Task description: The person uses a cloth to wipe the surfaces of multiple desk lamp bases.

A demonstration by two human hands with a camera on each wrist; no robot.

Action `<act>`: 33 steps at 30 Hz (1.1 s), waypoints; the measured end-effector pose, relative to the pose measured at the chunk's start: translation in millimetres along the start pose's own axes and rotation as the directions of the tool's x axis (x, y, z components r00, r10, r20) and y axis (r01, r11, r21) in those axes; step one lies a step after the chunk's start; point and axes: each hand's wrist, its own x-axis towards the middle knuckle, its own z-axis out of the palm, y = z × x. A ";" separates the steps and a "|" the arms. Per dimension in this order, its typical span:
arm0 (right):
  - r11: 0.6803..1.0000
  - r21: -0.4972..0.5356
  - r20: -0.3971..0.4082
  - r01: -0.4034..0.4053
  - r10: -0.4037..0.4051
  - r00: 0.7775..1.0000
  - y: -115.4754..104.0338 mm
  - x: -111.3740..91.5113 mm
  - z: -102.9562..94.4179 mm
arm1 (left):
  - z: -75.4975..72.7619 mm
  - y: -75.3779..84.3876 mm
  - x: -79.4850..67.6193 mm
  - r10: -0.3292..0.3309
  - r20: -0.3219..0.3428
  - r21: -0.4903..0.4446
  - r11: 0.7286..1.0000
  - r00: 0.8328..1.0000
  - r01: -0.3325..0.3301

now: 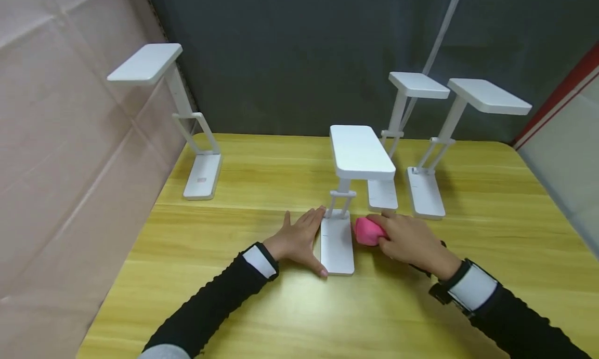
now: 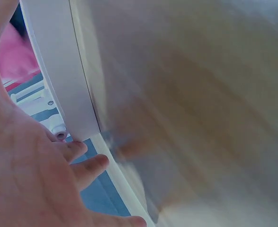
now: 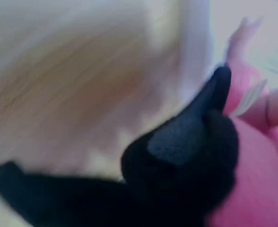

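A white folding desk lamp [image 1: 338,244] stands at the middle of the table, its flat head raised over its base. My left hand [image 1: 299,239] rests along the left side of that base with its fingers straight and spread, the thumb by the front corner. In the left wrist view, the fingers [image 2: 92,170] lie near the lamp's hinge end. To the right of the base, my right hand [image 1: 412,240] grips a bunched pink cloth [image 1: 368,231] close to the base's edge. Blurred pink cloth [image 3: 259,175] also shows in the right wrist view, partly behind a black strap [image 3: 181,146].
Two more white lamps, one [image 1: 383,194] behind the middle lamp and another [image 1: 426,193] to its right, stand close together. A further lamp [image 1: 203,176] stands at the table's back left. A dark panel [image 1: 281,63] rises behind the wood-grain table [image 1: 262,322].
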 end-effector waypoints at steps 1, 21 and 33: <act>0.999 -0.039 -0.035 -0.011 0.010 0.999 3.4 5.3 5.3 | -0.4 0.2 -0.1 -0.001 0.000 0.002 1.000 1.000 0.001; 0.918 -0.202 -0.005 0.341 -0.349 0.937 7.9 -8.4 34.0 | -3.9 1.7 2.6 0.010 -0.015 0.055 0.998 1.000 -0.009; 0.889 -0.048 0.007 0.455 -0.455 0.891 -0.1 -32.3 26.1 | -5.5 1.6 2.4 0.018 0.018 0.055 0.998 1.000 -0.019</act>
